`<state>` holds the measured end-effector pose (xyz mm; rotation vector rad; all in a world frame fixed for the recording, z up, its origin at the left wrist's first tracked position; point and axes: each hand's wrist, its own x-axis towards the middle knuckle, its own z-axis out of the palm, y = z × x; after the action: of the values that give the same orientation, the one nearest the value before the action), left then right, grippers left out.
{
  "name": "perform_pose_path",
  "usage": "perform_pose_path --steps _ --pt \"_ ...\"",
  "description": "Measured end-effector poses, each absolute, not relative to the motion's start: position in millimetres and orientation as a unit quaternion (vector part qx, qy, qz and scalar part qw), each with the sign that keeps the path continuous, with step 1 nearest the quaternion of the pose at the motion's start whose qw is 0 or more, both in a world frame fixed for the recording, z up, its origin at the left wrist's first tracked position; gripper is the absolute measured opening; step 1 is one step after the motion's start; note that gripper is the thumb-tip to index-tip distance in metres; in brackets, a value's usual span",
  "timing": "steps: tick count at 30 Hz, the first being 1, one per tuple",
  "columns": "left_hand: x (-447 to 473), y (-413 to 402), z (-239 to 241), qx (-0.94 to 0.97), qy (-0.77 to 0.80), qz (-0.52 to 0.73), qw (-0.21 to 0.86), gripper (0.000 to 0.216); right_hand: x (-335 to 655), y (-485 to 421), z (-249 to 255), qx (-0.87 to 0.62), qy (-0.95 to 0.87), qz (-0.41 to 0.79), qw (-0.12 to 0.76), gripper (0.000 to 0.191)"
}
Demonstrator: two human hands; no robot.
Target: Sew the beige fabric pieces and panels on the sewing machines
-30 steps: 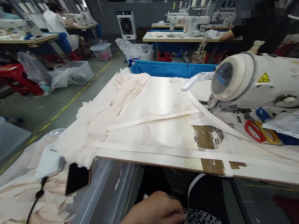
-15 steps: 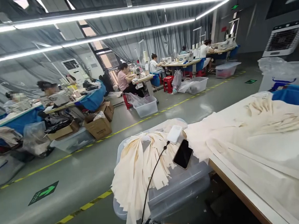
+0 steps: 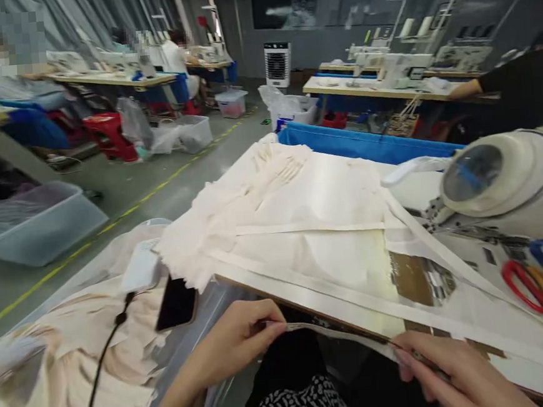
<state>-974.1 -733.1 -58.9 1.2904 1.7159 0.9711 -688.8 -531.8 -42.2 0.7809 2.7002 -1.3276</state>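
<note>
My left hand (image 3: pixel 244 334) pinches one end of a narrow pale fabric strip (image 3: pixel 333 333) between thumb and fingers. The strip runs across above my lap, along the table's front edge. At its other end my right hand (image 3: pixel 446 365) is closed on it; a thin dark item shows among those fingers, too blurred to name. Cream fabric pieces (image 3: pixel 262 198) and long strips lie over the white table (image 3: pixel 370 330) in front of my hands. To the right is a sewing machine (image 3: pixel 499 179), with red- and orange-handled scissors (image 3: pixel 527 287) near it.
On my left, a bin holds cut cream fabric (image 3: pixel 78 369), with a white power bank (image 3: pixel 141 264), a cable (image 3: pixel 103 364) and a phone (image 3: pixel 176 304) on top. A blue cloth trough (image 3: pixel 365 139) edges the table's far side. Co-workers sit at machines beyond.
The view has swung right and down. Both my hands are now in sight, holding the fabric strip; before, only part of an arm showed at the bottom. The sewing machine has come into view.
</note>
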Motion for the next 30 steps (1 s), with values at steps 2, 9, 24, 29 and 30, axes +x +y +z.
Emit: perform_pose_path --steps 2,9,24,29,30 --pt "-971.2 -725.8 -55.6 0.512 0.657 0.376 0.406 0.029 -705.9 -537.8 -34.8 0.235 0.833 -0.495 0.072 0.033" --pt "-967.7 -688.9 -57.8 0.556 0.713 0.357 0.233 0.026 -750.1 -533.8 -35.0 0.252 0.828 -0.500 -0.006 0.032" --pt "-957.4 -698.8 -117.0 0.629 0.714 0.271 -0.144 0.044 -762.0 -500.5 -45.3 0.297 0.864 -0.406 -0.012 0.035" --pt "-955.5 -697.1 -116.7 0.624 0.718 0.269 -0.152 0.044 -764.5 -502.4 -45.1 0.295 0.870 -0.394 -0.013 0.036" --pt "-955.1 -696.9 -116.9 0.625 0.718 0.267 -0.152 0.043 -765.1 -503.3 -45.5 0.296 0.872 -0.389 -0.013 0.036"
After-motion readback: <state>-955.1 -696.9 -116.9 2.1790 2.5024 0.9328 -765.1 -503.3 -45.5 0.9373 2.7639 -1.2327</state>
